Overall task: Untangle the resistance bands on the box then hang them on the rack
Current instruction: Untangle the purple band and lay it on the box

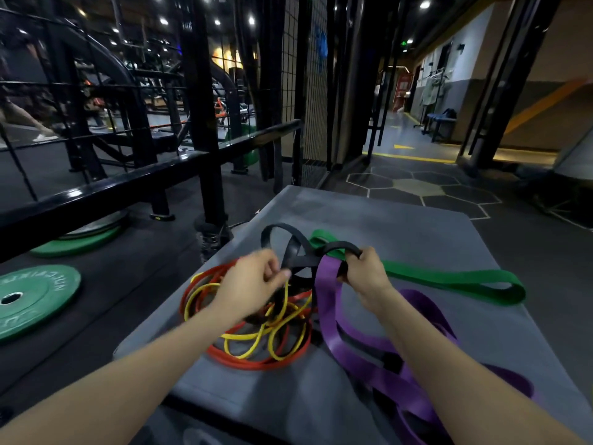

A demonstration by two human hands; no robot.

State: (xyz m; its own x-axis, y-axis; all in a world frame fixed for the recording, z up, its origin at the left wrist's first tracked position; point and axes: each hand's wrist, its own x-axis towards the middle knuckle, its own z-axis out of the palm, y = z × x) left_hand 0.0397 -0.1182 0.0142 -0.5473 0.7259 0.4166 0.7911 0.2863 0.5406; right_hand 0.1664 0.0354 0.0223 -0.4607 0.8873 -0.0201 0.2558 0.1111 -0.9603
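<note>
Early stage: left hand (256, 274) and right hand (364, 268) both pinching black band (300, 252); bands on box (401, 226) tangled, none hung

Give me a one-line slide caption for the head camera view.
Both hands, left and right, lift a black band from tangled red, yellow, purple and green bands on a grey box.

A single wide-angle head camera looks forward and down from the person's own eye level, close over the grey box (401, 226) directly in front. Both forearms reach in from the bottom edge, and the upper half takes in the black rack (199, 91) and a corridor beyond.
</note>
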